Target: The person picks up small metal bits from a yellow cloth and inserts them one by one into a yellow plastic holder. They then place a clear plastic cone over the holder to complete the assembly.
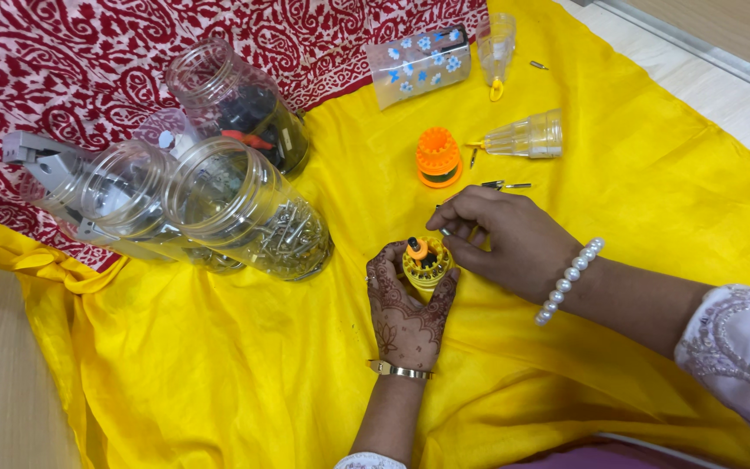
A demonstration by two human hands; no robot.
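Jar (236,104) contents too blurred

There is one view only, from a camera on the person's head, looking steeply down and slightly forward. It sits close, about at arm's reach, so both forearms enter from the bottom and right edges and the hands meet just below the middle. A yellow cloth (219,373) fills most of the picture; a red patterned cloth (88,52) takes the top left. Bare floor (2,382) shows at the bottom left and top right corners.
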